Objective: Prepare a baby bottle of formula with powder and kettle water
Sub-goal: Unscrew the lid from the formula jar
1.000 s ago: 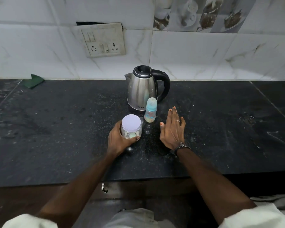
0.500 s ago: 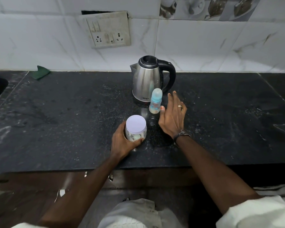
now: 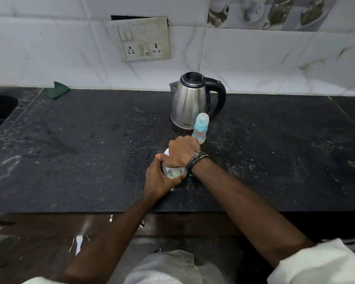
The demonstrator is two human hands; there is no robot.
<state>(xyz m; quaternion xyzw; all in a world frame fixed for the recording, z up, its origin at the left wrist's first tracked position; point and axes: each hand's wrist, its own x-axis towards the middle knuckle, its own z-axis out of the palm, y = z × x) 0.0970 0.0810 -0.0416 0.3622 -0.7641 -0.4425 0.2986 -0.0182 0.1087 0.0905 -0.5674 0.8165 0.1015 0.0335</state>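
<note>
The black counter (image 3: 90,150) carries the steel kettle (image 3: 190,103), with the capped baby bottle (image 3: 201,128) upright just before it. My left hand (image 3: 158,181) wraps the powder jar (image 3: 173,173); my right hand (image 3: 182,152) is clamped over its white lid (image 3: 166,153).

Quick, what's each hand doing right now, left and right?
Left hand: closed around the body of the powder jar.
Right hand: closed over the jar's white lid.

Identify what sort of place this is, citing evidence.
Most likely a home kitchen: a dark stone counter, an electric kettle below a wall socket panel, and white tiles behind.
</note>
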